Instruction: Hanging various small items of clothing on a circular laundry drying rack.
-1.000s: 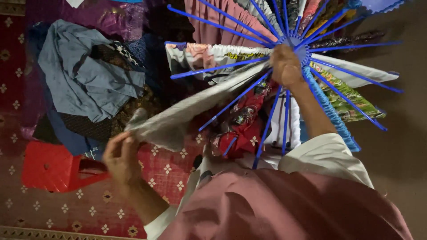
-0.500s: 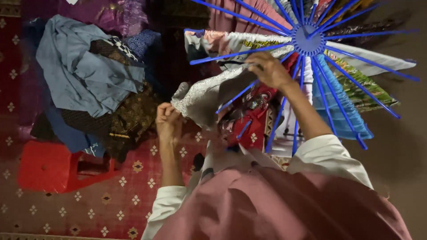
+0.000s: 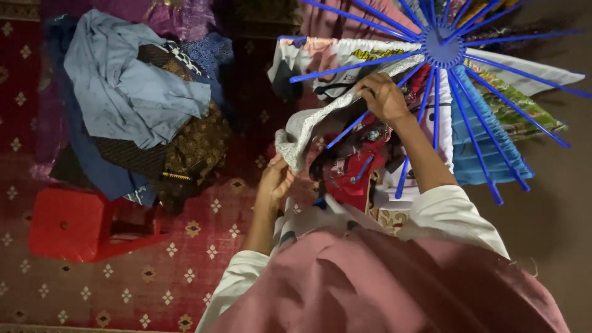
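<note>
The pale speckled cloth lies draped over 1 spoke of the blue radial drying rack, running from near the hub down to its hanging lower end. The right hand pinches the upper end, fingers closed on the fabric beside the spoke. The left hand grips the lower edge, fingers curled shut on it. Judgement: for a sound hang, hold the cloth taut between both hands, centre it on the spoke, and smooth out bunching. Neighbouring spokes carry a red printed garment and a blue pleated cloth. A clothes heap and a red stool rest on the patterned red carpet.
</note>
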